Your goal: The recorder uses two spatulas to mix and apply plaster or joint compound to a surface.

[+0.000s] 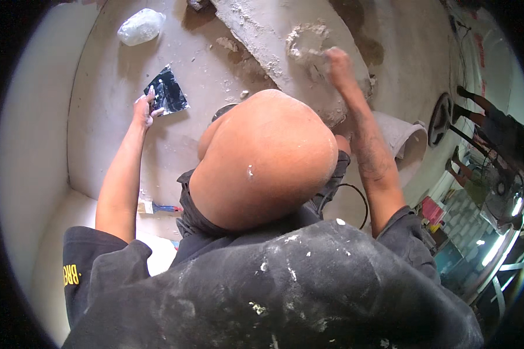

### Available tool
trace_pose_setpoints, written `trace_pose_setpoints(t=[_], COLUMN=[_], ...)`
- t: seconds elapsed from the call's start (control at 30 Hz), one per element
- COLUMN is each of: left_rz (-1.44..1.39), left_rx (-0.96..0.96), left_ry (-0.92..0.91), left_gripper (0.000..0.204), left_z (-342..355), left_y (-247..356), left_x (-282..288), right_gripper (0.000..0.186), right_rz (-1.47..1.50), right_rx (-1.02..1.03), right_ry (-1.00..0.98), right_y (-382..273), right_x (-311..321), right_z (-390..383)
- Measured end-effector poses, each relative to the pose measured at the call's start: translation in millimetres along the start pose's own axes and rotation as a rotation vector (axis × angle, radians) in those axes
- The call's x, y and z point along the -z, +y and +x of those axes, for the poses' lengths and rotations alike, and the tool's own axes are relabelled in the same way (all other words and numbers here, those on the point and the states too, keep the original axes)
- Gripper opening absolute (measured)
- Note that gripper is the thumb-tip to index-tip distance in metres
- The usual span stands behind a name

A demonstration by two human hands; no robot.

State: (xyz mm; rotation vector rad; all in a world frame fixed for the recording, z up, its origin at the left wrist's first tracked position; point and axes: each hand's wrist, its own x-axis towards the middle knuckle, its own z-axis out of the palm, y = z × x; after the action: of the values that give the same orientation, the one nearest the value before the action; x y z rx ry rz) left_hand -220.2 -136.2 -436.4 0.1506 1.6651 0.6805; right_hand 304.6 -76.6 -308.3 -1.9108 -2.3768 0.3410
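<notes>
My left hand (145, 110) grips the near-left edge of a flat, dark, square scraper plate (170, 92) smeared with white paste. The plate is held over the dusty floor, left of my bent knee (268, 154). My right hand (339, 70) is closed over a plaster-caked board (285, 64) lying at an angle on the floor. Whatever sits in its fingers is blurred and hard to make out. Just to its left lies a rough ring of pale wet plaster (306, 41). White paste marks the left fingers.
A clear plastic bag (141, 27) lies at the far left. A paintbrush (160, 207) is on the floor near my left forearm. An open whitish bucket (403, 139) lies right of my knee. Farther right are a round stand base (441, 119), a fan (502, 185) and other people's legs (474, 104).
</notes>
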Motion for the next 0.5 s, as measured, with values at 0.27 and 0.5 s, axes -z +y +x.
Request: trace_pose_setpoints(t=[0.27,0.5], left_rz=[-0.001,0.003], left_rx=[0.005,0.028], left_ry=[-0.045,-0.038], left_gripper=[0.021,0.025], left_z=[-3,-10], left_y=[2,5], left_x=[-2,-5], right_gripper=[0.015,0.016], right_rz=[-0.203,-0.019], right_rx=[-0.027,0.132], right_ry=[-0.005,0.150], right_y=[-15,35], right_x=[-30,13], right_z=[6,39])
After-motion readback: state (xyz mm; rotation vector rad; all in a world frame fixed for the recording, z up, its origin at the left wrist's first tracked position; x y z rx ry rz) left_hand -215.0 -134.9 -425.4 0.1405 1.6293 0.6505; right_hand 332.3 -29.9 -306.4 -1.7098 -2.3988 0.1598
